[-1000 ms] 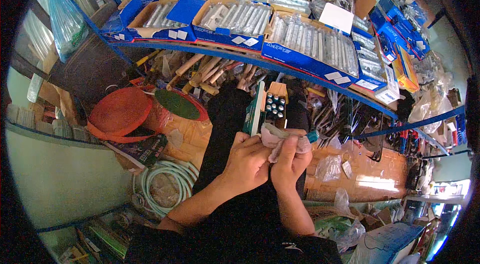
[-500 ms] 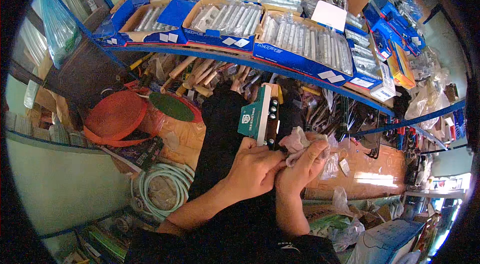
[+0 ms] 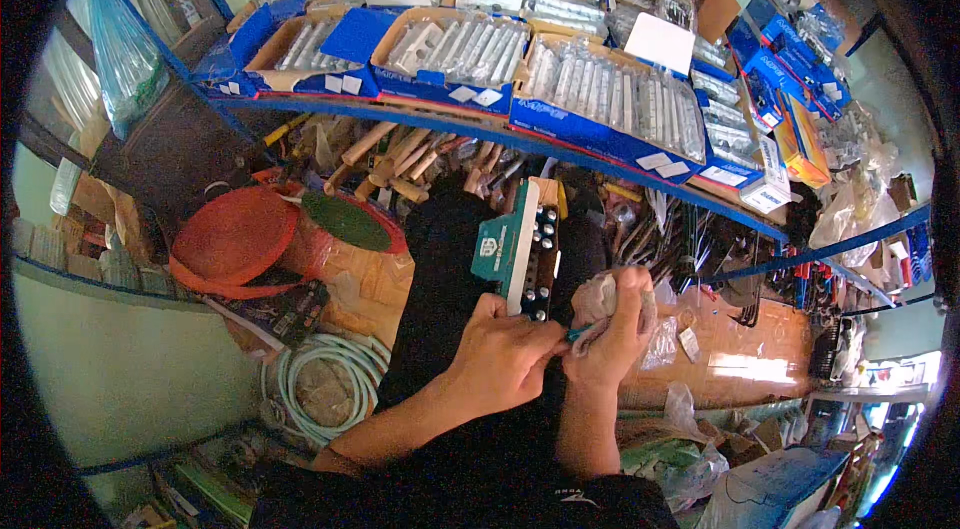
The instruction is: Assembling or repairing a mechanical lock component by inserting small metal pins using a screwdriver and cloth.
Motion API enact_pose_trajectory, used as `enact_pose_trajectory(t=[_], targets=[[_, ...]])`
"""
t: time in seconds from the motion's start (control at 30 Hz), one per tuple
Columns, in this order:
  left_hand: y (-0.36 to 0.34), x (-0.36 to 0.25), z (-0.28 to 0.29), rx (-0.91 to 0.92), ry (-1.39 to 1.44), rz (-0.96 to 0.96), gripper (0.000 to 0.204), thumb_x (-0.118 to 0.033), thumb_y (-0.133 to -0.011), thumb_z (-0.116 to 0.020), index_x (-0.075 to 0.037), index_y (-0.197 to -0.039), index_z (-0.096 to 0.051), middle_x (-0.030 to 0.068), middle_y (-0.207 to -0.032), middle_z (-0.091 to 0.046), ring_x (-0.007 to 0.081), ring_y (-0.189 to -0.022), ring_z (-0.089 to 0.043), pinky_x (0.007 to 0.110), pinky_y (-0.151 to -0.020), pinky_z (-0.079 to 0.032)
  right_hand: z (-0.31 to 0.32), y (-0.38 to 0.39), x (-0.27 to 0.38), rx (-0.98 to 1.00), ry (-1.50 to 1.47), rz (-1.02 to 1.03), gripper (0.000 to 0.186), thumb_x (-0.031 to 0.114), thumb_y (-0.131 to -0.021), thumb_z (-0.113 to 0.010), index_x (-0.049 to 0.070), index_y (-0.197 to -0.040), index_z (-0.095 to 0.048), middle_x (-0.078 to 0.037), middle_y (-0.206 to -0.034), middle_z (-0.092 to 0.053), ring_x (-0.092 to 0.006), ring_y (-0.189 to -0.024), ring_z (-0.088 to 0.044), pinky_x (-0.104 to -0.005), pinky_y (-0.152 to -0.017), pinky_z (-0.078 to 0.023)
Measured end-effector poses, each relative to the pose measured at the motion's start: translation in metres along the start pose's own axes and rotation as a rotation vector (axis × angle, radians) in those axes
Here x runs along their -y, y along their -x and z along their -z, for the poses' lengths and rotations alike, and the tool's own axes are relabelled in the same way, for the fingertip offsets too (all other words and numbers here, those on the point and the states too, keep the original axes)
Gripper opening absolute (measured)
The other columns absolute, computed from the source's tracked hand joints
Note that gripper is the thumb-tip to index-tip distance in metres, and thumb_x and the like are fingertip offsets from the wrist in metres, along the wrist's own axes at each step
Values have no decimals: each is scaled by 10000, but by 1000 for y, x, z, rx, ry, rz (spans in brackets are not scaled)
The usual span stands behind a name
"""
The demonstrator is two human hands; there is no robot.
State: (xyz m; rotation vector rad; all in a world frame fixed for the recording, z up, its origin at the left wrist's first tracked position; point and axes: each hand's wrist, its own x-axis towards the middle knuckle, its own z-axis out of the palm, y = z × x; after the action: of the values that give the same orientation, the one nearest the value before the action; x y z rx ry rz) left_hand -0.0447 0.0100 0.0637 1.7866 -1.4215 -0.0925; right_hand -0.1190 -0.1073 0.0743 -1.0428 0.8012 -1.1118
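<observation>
A pale, crumpled rag (image 3: 596,299) is bunched in my right hand (image 3: 612,334), with the fingers closed round it. My left hand (image 3: 505,354) is closed beside it, its fingertips pinching a small teal piece (image 3: 576,334) that runs toward the rag; most of this piece is hidden. Just beyond my left knuckles, a teal and white box (image 3: 500,247) stands tilted over my dark-clothed legs. Its open side faces right and holds several small, shiny, round-ended metal pieces (image 3: 545,229) in a dark holder. The box's lower end is partly covered by my left hand.
Blue boxes of bagged metal parts (image 3: 610,94) line a shelf ahead. Wooden-handled tools (image 3: 400,164) lie beneath its blue edge (image 3: 420,114). At left are a red basin (image 3: 235,239) and a coiled pale hose (image 3: 325,384); at right, plastic bags and a carton (image 3: 775,484).
Both hands have shifted slightly, the right one turning more upright with the rag. More metal pieces in the box show, and the small teal piece between my hands is now visible.
</observation>
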Motion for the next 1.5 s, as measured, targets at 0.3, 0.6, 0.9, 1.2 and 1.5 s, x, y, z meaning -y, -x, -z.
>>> enact_pose_trajectory(t=[0.3, 0.6, 0.9, 1.2, 1.5], targets=[[9, 4, 6, 5, -28, 28, 147, -123, -811, -749, -120, -927, -660, 49, -722, -685, 253, -684, -684, 407, -766, -381, 5, 2, -1, 66, 145, 377, 427, 73, -874, -829, 111, -900, -405, -33, -827, -545, -114, -776, -491, -286, -749, -434], [21, 13, 8, -4, -34, 20, 140, -109, -812, -732, -128, -935, -668, 25, -799, -718, 226, -714, -691, 410, -774, -383, 15, 2, -10, 204, 371, 629, 328, 108, -908, -807, 51, -934, -485, -55, -830, -560, -132, -754, -505, -289, -753, -443], [34, 31, 6, 3, -59, 43, 91, -133, -850, -738, -140, -907, -667, 25, -783, -706, 215, -731, -690, 412, -770, -378, 23, -21, 0, 627, 735, 952, 131, 195, -826, -833, 111, -833, -733, -53, -763, -730, -201, -662, -711, -311, -602, -537], [18, 18, 16, 94, -64, 79, 80, -148, -888, -729, -132, -913, -655, 41, -765, -698, 243, -703, -684, 407, -755, -377, 27, -16, -18, 92, 632, 766, 252, 213, -939, -771, 64, -766, -664, -60, -730, -682, -133, -587, -597, -286, -558, -449], [21, 23, 11, 96, -50, 124, 97, -119, -885, -711, -107, -968, -663, 58, -788, -730, 261, -690, -686, 423, -737, -356, 5, -20, -21, -157, -5, 353, 368, 313, -1099, -567, 93, -805, -533, 17, -738, -488, -72, -685, -444, -263, -644, -363]])
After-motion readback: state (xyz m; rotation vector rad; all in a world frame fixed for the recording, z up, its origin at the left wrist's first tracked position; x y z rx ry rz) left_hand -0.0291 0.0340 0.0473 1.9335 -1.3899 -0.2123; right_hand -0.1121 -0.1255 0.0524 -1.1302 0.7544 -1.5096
